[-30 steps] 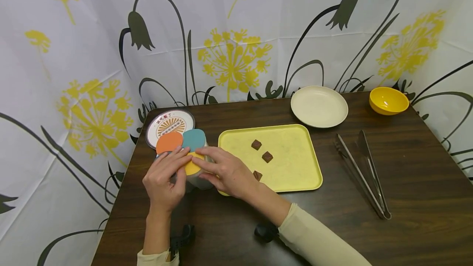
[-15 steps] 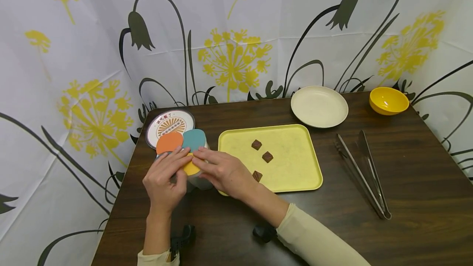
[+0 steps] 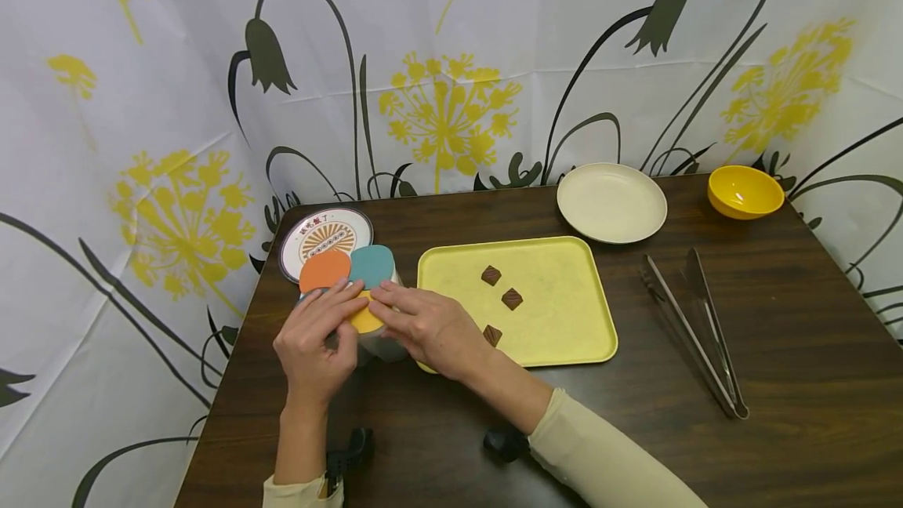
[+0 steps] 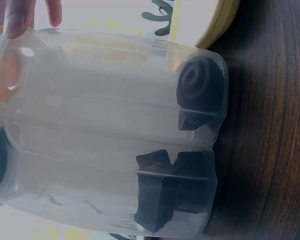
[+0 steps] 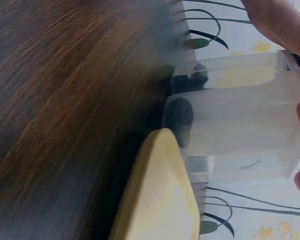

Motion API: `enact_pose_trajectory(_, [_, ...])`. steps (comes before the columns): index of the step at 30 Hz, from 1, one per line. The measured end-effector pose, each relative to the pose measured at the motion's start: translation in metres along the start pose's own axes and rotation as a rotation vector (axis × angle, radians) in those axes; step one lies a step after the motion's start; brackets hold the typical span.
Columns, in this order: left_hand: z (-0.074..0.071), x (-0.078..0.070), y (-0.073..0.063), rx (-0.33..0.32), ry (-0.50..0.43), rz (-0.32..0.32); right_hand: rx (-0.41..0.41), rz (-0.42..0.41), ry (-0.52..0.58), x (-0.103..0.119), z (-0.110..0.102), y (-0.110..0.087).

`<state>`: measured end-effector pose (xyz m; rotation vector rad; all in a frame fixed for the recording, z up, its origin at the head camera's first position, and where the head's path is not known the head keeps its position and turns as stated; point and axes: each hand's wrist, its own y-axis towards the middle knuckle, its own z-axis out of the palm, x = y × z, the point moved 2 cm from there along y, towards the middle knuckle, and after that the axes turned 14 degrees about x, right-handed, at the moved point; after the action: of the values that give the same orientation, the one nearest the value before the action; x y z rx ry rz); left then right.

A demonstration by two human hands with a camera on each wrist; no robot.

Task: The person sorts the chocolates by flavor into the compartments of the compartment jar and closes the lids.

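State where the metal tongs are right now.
In the head view, the metal tongs lie on the right side of the dark table, right of the yellow tray and nearer than the cream plate and yellow bowl.

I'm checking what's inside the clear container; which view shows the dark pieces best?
The left wrist view: the dark pieces show large through the clear container. Right wrist shows them smaller; head shows none clearly.
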<state>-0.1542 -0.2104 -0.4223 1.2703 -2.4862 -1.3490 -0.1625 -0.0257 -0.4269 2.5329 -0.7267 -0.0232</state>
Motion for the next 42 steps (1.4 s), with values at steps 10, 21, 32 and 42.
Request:
enact_pose_trajectory(10, [0.0011,0.0006,0.0000,-0.020,-0.004,0.012,0.017,0.002,0.030,-0.0009,-0.0039,0.0027])
enact_pose_trajectory(21, [0.0020,0.0010,0.0005,-0.027,-0.003,0.013,0.000,-0.058,-0.114,0.0037,-0.0023,0.0016])
enact_pose_trajectory(32, [0.0017,-0.0012,0.0028,-0.041,-0.026,0.020,-0.023,-0.049,-0.156,0.0061,-0.0035,0.0026])
enact_pose_trajectory(42, [0.0013,0.0004,0.0004,-0.029,-0.043,0.021,-0.050,-0.068,-0.187,0.0067,0.0006,0.0019])
